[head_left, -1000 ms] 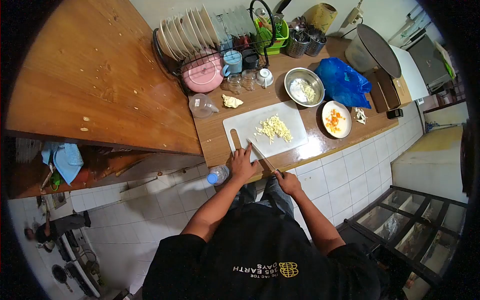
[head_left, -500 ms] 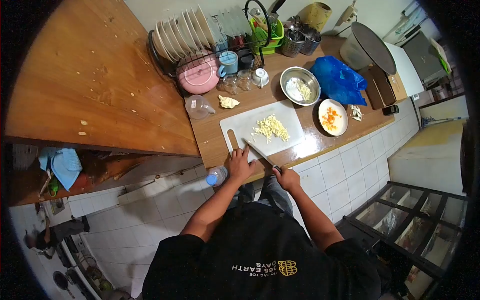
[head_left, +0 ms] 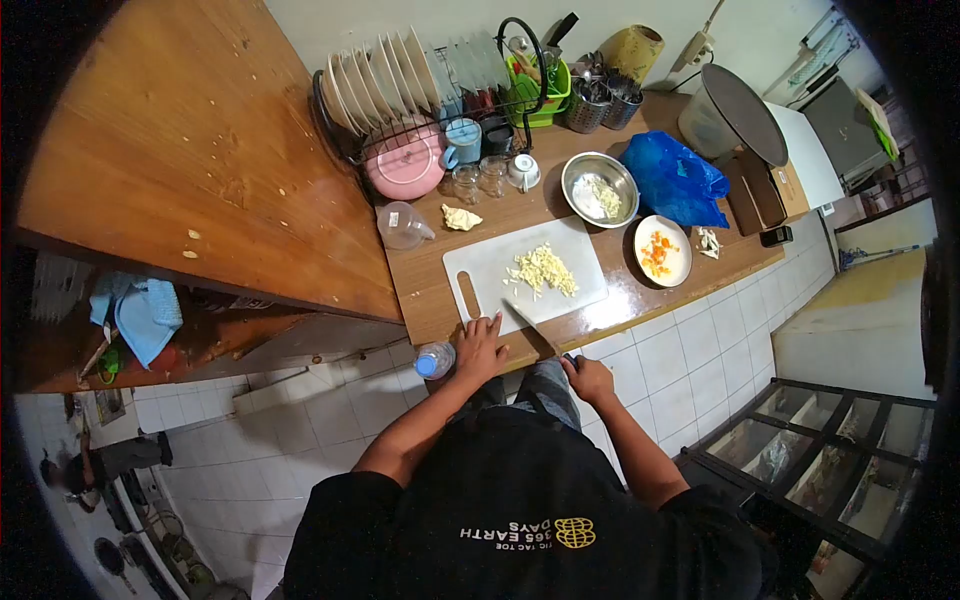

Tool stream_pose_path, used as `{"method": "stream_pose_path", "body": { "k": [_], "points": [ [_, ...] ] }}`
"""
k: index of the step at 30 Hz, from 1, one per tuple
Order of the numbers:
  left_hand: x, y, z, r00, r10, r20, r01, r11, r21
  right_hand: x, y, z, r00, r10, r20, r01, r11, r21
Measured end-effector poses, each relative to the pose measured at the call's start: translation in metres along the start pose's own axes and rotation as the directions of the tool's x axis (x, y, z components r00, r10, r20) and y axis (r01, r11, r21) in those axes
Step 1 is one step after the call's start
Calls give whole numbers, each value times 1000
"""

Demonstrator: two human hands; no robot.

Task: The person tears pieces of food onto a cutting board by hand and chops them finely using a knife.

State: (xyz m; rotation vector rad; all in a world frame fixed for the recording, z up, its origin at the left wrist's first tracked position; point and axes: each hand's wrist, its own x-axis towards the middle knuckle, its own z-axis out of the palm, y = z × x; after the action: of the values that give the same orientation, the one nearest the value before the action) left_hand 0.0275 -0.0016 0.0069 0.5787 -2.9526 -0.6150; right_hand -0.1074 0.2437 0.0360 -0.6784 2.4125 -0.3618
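Observation:
My right hand (head_left: 588, 380) is closed around the handle of a kitchen knife (head_left: 533, 326), its blade pointing up and left over the near edge of a white cutting board (head_left: 590, 262). Fingers stretched out, my left hand (head_left: 482, 346) rests at the board's near left edge and holds nothing. On the board lies a pile of finely chopped pale yellow pieces (head_left: 541, 271). Behind the board sits an uncut pale chunk (head_left: 461, 217). A steel bowl (head_left: 627, 180) holds similar chopped bits, and a white bowl (head_left: 683, 265) holds orange pieces.
A water bottle (head_left: 434, 360) stands left of my left hand. Further back are a dish rack (head_left: 340, 150), a pink dish (head_left: 405, 165), glasses and a blue plastic bag (head_left: 675, 180). A wooden cabinet (head_left: 200, 170) flanks the left side. Another person (head_left: 110, 465) is at far left.
My right hand and the knife have moved slightly right and toward me, away from the chopped pile. My left hand stays at the board's edge. The camera view has shifted a little.

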Motion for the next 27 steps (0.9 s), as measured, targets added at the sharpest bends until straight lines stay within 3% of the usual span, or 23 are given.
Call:
{"method": "stream_pose_path", "body": {
  "k": [1,5,8,17,20,21,22,23,25,26,27],
  "points": [
    [-2,1,0,1000,-6,30,6,1000,10,-6,-12,-13,999,38,0,-38,995,-95],
    [-10,3,-2,999,53,-2,-53,996,68,-5,-21,-17,999,-23,-50,20,997,-74],
    [-12,4,-4,997,70,20,-71,996,56,1,-20,-9,998,-65,2,65,993,-100],
    [-19,8,-4,998,37,43,-40,997,61,-3,-7,-6,994,-6,109,11,999,-48],
    [-23,9,-4,997,32,69,-37,997,75,12,33,22,992,-116,48,112,991,76],
    [-25,8,-3,997,40,61,-44,996,74,14,35,15,933,2,359,-143,920,366],
    [-26,8,-2,997,49,54,-53,996,73,15,36,9,761,7,649,-449,727,519],
    [-27,7,-1,997,51,56,-55,996,72,13,36,4,761,8,649,-451,726,520],
    [-26,9,-2,997,26,78,-30,998,49,9,39,-4,593,-21,805,-687,508,519],
    [-26,10,-3,997,26,78,-29,998,49,13,44,-10,522,-53,851,-727,493,477],
    [-25,10,-3,997,19,75,-23,998,52,13,43,-11,522,-53,851,-727,494,477]
  ]
}}
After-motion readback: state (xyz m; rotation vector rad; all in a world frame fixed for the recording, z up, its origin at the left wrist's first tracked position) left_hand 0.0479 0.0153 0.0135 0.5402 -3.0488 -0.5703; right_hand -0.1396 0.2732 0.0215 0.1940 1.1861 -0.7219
